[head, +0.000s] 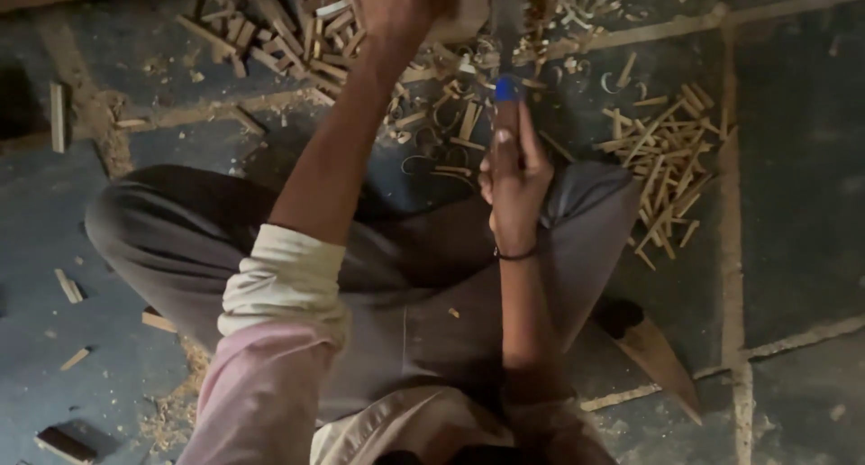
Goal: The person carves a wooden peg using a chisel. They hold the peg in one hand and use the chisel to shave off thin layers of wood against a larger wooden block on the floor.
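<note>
Gripping the blue-handled blade (506, 91) tight in my right hand (514, 181); left hand (396, 5) clamps a wood piece (464, 14) at the top edge. A slip could cut those nearby fingers.

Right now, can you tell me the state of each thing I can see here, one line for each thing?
Right hand: closed around a tool handle, thumb along it.
Tool: upright in the grip, blue end up; working end hidden.
Left hand: raised at the top edge, partly cut off; what it holds is unclear.
Sticks: loose pile on the floor, right side.
Shavings: curled, scattered ahead of the knees.
Wood pieces: heaped, top left.
Sleeve: rolled up.
</note>
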